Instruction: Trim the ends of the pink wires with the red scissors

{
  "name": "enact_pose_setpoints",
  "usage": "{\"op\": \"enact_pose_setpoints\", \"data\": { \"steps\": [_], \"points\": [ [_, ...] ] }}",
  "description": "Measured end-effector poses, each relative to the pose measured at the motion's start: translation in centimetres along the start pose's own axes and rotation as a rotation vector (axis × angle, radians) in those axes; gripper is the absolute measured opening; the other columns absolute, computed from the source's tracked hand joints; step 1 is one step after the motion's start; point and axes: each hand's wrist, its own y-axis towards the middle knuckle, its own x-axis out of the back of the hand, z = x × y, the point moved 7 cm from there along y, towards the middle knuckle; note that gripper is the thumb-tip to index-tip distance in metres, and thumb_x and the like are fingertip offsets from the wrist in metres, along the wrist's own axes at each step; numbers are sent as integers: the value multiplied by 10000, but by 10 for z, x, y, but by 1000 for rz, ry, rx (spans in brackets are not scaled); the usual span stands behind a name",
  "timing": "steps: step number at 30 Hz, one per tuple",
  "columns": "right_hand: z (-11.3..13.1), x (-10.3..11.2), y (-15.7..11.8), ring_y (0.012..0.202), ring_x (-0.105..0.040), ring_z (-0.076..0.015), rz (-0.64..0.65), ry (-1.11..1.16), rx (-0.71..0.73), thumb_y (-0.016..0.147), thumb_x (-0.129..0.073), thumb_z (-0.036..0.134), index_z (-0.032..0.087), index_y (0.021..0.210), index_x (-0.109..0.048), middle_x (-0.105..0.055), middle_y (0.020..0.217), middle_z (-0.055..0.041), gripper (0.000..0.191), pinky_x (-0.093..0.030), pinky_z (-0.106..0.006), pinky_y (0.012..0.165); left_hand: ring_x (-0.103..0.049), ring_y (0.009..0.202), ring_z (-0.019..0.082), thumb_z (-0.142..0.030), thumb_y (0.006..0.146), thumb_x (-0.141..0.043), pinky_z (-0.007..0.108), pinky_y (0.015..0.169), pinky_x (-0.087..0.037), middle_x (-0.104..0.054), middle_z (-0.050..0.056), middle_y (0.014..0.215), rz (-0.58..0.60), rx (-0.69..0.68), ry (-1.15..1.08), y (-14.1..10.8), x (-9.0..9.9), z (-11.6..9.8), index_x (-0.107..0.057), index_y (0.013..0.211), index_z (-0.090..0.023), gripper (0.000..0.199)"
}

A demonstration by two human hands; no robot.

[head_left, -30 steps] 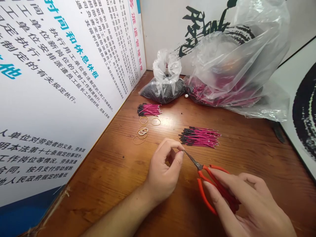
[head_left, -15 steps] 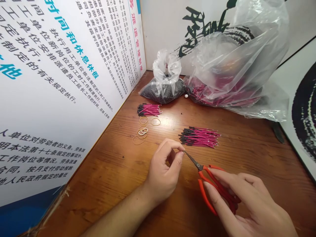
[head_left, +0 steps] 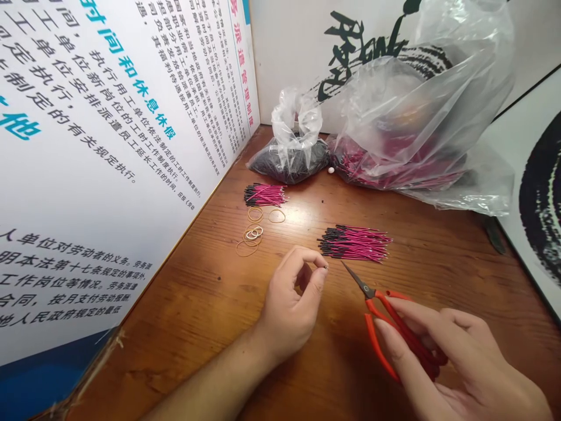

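Observation:
My left hand (head_left: 294, 301) pinches a tiny dark piece (head_left: 325, 267) between thumb and forefinger, too small to make out. In my right hand (head_left: 456, 356) are red-handled scissors (head_left: 380, 310), fingers in the loops. Their blades are together and point up and left, with the tip a little right of my left fingertips. Just beyond both hands lies a pile of pink wires with black ends (head_left: 355, 242). Farther back on the left is a smaller pile of the same wires (head_left: 265, 195), with several rubber bands (head_left: 249, 248) in front of it.
A knotted clear bag of black pieces (head_left: 289, 161) stands at the back of the wooden table (head_left: 210, 333). Right of it sits a large clear bag of pink wires (head_left: 394, 158). Printed boards (head_left: 144, 117) line the left and back edges.
The scissors in my right hand have moved right, and their tip has come away from my left fingertips. My left hand has stayed in place.

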Motion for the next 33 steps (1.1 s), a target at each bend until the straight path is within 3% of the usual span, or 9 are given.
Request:
{"op": "enact_pose_setpoints", "data": {
  "steps": [8,22,33],
  "points": [
    [6,-3,3,528,-585,-136,49,-9,73,920,-582,314,245,1078,-595,-620,706,27,173,-483,-342,714,-460,627,98,-229,975,-492,234,575,-397,-538,17,852,6,-13,9,-1,0,-1,-569,933,-191,96],
    [8,-4,5,527,-589,-128,73,22,79,918,-590,313,238,1080,-600,-619,697,35,178,-490,-323,704,-464,638,101,-198,973,-483,240,573,-395,-523,17,853,13,-49,10,-1,-1,-4,-571,938,-190,94],
    [6,-4,-1,550,-552,-103,55,49,74,943,-575,301,243,1126,-588,-574,682,49,192,-454,-333,783,-454,631,98,-204,976,-487,239,572,-389,-520,13,841,15,-27,8,-2,-2,-2,-568,940,-192,89]
  ]
}}
